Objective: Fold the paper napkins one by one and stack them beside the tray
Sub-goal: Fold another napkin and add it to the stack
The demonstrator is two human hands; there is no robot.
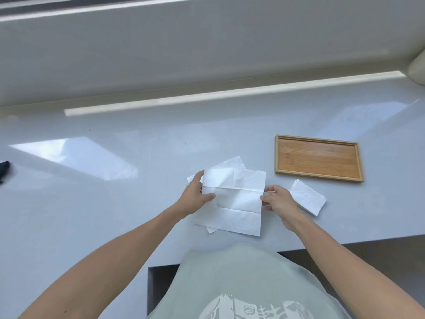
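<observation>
An unfolded white paper napkin [236, 199] with crease lines lies on top of a loose pile of napkins [232, 162] on the grey counter. My left hand [195, 196] pinches its left edge and my right hand [277, 200] pinches its right edge at the middle crease. A small stack of folded napkins [309, 197] rests just right of my right hand, in front of the wooden tray [318, 178], which holds nothing.
The grey counter [115, 203] ends at a front edge near my body, with a cut-out below. A dark object [4, 169] lies at the far left edge. A raised ledge runs along the back.
</observation>
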